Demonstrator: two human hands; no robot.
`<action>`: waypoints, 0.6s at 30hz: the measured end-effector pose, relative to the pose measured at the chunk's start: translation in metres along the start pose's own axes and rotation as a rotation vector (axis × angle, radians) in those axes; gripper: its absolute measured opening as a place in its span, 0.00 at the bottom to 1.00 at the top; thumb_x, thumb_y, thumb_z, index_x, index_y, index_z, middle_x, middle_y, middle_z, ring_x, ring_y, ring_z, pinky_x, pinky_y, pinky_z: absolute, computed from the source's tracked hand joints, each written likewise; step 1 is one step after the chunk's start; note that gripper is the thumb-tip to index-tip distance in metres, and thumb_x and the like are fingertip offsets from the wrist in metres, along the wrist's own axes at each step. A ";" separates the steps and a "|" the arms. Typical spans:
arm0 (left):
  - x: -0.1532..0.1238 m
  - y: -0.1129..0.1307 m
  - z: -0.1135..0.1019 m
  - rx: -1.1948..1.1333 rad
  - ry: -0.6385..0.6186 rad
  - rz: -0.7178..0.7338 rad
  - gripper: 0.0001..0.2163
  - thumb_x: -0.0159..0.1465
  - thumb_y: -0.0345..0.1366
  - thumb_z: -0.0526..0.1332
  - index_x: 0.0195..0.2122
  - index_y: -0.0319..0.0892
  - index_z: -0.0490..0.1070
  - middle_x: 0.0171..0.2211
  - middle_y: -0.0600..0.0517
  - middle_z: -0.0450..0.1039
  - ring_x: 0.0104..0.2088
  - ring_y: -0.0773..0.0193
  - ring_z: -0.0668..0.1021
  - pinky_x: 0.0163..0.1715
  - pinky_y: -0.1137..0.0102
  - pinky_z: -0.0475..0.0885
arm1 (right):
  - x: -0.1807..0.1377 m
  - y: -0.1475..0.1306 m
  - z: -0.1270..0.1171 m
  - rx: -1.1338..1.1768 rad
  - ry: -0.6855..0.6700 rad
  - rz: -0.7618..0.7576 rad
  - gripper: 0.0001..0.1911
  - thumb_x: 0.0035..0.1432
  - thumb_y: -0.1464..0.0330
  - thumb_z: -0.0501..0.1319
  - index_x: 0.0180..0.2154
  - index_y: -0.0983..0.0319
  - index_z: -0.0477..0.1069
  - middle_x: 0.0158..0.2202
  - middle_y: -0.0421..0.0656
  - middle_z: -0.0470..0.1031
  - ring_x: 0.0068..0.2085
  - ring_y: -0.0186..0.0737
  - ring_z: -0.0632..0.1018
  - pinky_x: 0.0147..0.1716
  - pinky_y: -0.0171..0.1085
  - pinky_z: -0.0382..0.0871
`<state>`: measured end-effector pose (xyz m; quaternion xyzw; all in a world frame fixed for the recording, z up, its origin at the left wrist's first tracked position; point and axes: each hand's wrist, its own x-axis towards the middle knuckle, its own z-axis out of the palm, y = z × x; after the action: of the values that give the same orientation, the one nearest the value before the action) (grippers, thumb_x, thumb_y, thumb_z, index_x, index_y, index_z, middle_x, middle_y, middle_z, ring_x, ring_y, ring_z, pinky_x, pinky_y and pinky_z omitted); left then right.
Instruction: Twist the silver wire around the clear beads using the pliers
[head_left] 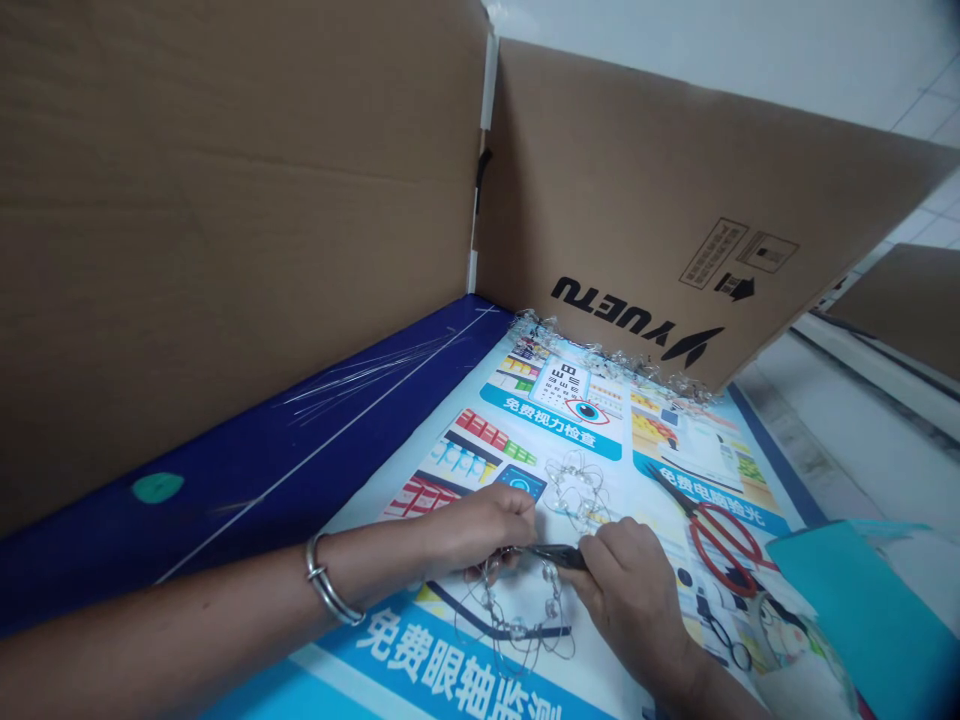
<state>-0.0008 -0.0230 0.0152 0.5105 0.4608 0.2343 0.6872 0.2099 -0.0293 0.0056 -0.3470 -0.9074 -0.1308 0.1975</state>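
My left hand is closed, pinching the upper edge of a ring of clear beads on thin wire. Loops of fine wire stick out around the ring. My right hand grips dark pliers, whose jaws point left and meet the wire at my left fingertips. The exact contact at the jaw tips is hidden by my fingers. Just beyond my hands, a second beaded wire ring lies flat on the printed poster.
Red-handled scissors lie to the right, with small dark-handled scissors, a roll of tape and a teal sheet nearby. Many beaded wire pieces line the base of the cardboard wall. Loose wires rest on the blue surface.
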 end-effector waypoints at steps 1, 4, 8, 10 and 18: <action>0.000 0.000 0.000 -0.004 -0.001 0.000 0.04 0.51 0.35 0.55 0.24 0.41 0.61 0.15 0.58 0.63 0.11 0.73 0.63 0.10 0.79 0.50 | 0.000 0.000 0.000 -0.007 -0.001 -0.004 0.15 0.59 0.61 0.53 0.24 0.61 0.62 0.24 0.42 0.61 0.29 0.39 0.60 0.29 0.39 0.50; 0.000 0.001 0.001 0.003 -0.007 -0.001 0.03 0.51 0.35 0.55 0.23 0.41 0.61 0.14 0.57 0.63 0.10 0.73 0.63 0.09 0.78 0.49 | -0.001 0.000 -0.001 -0.026 -0.007 -0.022 0.14 0.59 0.60 0.53 0.25 0.61 0.62 0.24 0.42 0.61 0.29 0.39 0.59 0.29 0.39 0.50; -0.001 0.001 0.002 0.021 -0.012 0.005 0.03 0.51 0.34 0.54 0.23 0.41 0.61 0.15 0.57 0.63 0.10 0.73 0.63 0.10 0.78 0.50 | -0.001 -0.001 -0.002 -0.053 0.010 -0.034 0.14 0.59 0.60 0.53 0.25 0.61 0.62 0.24 0.42 0.61 0.29 0.39 0.59 0.29 0.40 0.49; -0.001 0.001 0.002 0.027 -0.017 0.014 0.03 0.51 0.34 0.54 0.23 0.41 0.62 0.15 0.57 0.64 0.10 0.73 0.63 0.10 0.78 0.50 | -0.001 -0.002 -0.003 -0.066 0.016 -0.032 0.14 0.59 0.60 0.53 0.25 0.61 0.62 0.24 0.42 0.60 0.29 0.39 0.59 0.29 0.40 0.49; 0.001 -0.006 0.000 0.036 -0.026 0.062 0.03 0.51 0.35 0.54 0.24 0.41 0.62 0.16 0.57 0.63 0.11 0.72 0.64 0.09 0.78 0.54 | -0.003 -0.002 -0.005 -0.095 -0.006 -0.033 0.12 0.59 0.62 0.54 0.25 0.60 0.62 0.24 0.42 0.61 0.29 0.40 0.58 0.29 0.41 0.48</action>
<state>-0.0008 -0.0241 0.0094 0.5396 0.4399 0.2405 0.6764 0.2121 -0.0344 0.0081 -0.3415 -0.9063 -0.1761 0.1759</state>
